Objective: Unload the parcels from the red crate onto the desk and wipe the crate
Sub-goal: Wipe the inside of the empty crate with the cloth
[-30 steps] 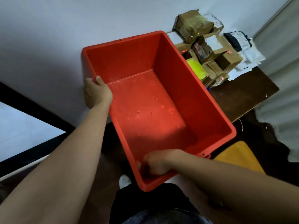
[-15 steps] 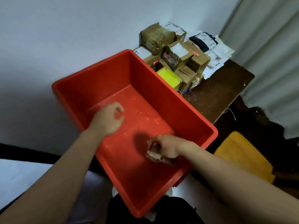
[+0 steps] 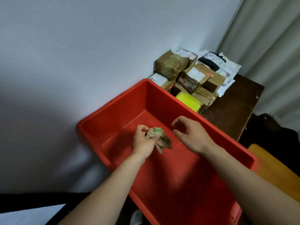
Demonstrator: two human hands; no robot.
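Head view, wiping stage. The red crate (image 3: 113,114) holds no parcels and fills the lower centre of the frame, its far corner touching the parcel stack (image 3: 190,77), which sits at 1 o'clock on the dark wooden table (image 3: 235,108) against the wall. Within the stack, a yellow packet (image 3: 189,101) lies just beside the crate's far rim, and white mailer bags (image 3: 227,67) lie behind the cardboard boxes.

The left hand (image 3: 142,140) is over the crate floor, its grip closed on a crumpled brown-and-green rag (image 3: 159,138). The right hand (image 3: 190,133) hovers at 3 o'clock of the rag, fingers spread and curled, holding nothing. Pale specks remain on the crate floor (image 3: 178,159).

Judged state: unloading complete; wiping barely begun.

Risks: neither hand steadies the crate, and how it is supported is hidden below the frame, so firm strokes could tilt or slide it. A push toward 1 o'clock could nudge the loosely piled parcels off the table. The bunched rag presents little surface, so corners may be missed.
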